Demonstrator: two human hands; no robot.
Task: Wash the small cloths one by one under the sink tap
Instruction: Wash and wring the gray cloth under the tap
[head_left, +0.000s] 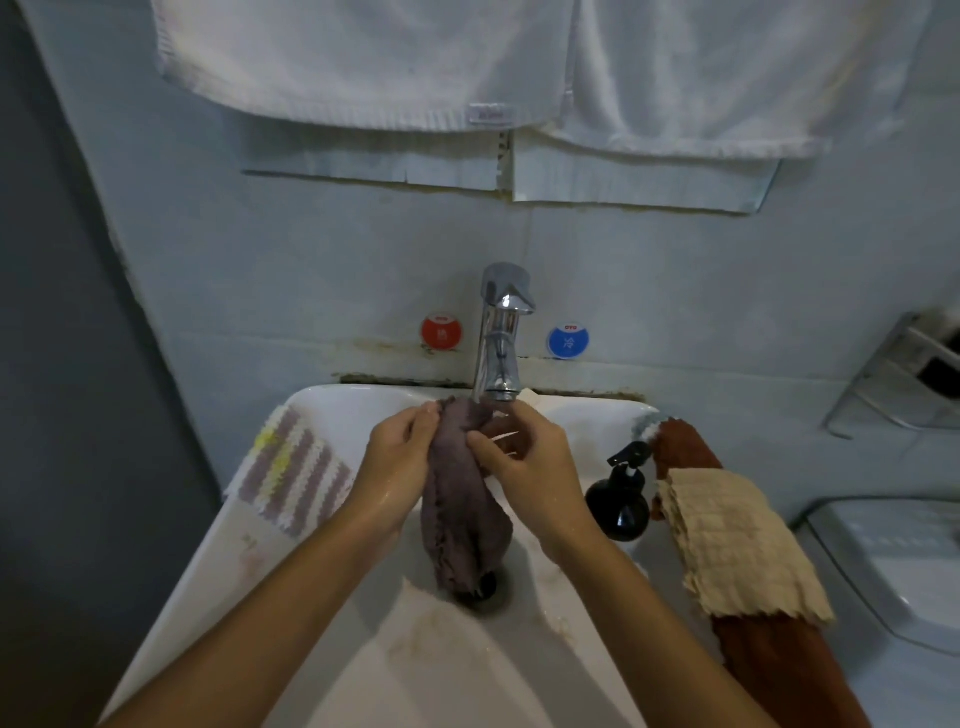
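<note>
A wet grey-purple cloth hangs over the white sink, its top bunched right under the chrome tap. My left hand grips the cloth's upper left edge. My right hand pinches the upper right part just below the spout. The cloth's lower end reaches the drain. A striped purple, white and yellow cloth lies on the sink's left rim. A beige cloth lies on a rust-brown cloth along the right rim.
A black pump bottle stands on the right rim beside the beige cloth. Red and blue round stickers flank the tap on the wall. White towels hang above. A metal rack is on the right wall.
</note>
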